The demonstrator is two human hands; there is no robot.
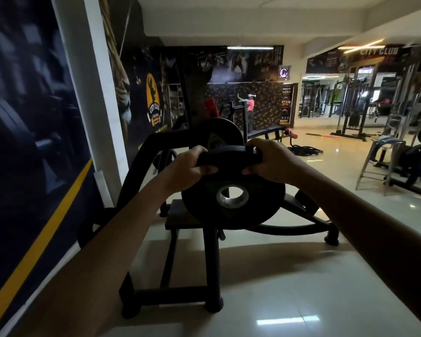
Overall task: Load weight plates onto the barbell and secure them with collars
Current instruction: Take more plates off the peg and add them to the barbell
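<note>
While hands [231, 164] grip a plate [233, 190], glossy floor tiles [301, 288] reflect lights.

Both forearms run out of the bottom edge, and the fingertips of the left hand [188, 164] and right hand [270, 159] curl out of sight behind the top grip of the weight plate [233, 190], which in turn hides the middle of the black rack [212, 239] behind it. A second plate [219, 137] beyond is half covered by the near one — what it hangs on cannot be made out. The wall poster [22, 105] at the left is blurred and cut by the edge, and the far person [250, 105] is too small to read.
</note>
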